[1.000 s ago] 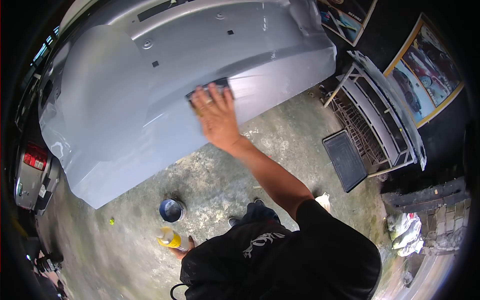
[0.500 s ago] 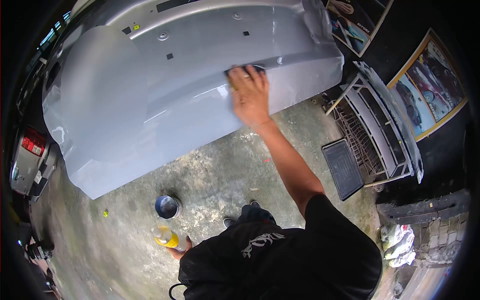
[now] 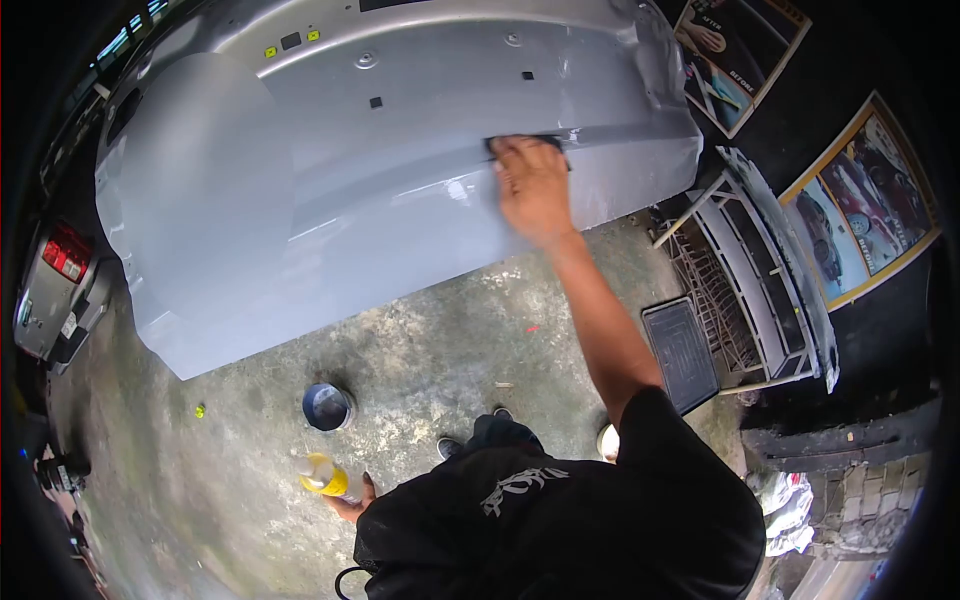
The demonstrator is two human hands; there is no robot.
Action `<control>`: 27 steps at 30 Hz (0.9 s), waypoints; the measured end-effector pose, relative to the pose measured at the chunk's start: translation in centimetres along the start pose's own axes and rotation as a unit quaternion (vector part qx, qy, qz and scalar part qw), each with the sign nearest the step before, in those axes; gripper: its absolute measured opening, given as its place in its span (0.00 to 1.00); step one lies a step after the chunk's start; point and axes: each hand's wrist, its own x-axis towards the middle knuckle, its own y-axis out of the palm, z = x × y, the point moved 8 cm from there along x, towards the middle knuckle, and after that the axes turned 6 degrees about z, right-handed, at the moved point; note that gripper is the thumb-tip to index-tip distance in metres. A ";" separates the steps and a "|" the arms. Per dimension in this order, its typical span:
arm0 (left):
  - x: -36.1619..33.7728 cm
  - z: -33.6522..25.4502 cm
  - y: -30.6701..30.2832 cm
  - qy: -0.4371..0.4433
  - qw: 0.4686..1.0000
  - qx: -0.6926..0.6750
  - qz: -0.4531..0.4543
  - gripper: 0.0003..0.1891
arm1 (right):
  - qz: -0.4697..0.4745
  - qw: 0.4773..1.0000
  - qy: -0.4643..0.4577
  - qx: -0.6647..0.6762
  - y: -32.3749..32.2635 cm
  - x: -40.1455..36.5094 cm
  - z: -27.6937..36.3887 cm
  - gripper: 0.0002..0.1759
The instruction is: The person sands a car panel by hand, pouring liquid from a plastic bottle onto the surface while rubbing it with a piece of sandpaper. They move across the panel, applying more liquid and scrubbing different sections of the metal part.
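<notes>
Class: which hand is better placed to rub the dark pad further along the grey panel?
Right. The right hand presses the dark pad flat on the grey panel; the left hand is low and far from it, holding a yellow bottle.

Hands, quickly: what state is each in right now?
Left hand: closed around a yellow bottle.
Right hand: open, flat, pressing a dark pad against the grey car panel.

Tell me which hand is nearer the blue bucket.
Left. The left hand holds a yellow bottle beside the bucket; the right hand presses a pad on the grey panel.
</notes>
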 end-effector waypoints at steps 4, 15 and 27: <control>-0.6 3.7 1.0 -0.063 0.995 -0.058 0.045 0.55 | 0.044 0.995 -0.060 0.064 0.5 0.7 8.2 0.19; -1.4 4.7 -0.5 -0.140 0.989 -0.033 0.019 0.56 | 0.034 0.999 0.025 -0.019 -0.3 0.5 -1.4 0.19; 0.6 2.2 1.6 -0.072 0.992 -0.095 0.046 0.56 | 0.057 0.997 0.049 -0.022 -0.1 -1.0 -7.8 0.22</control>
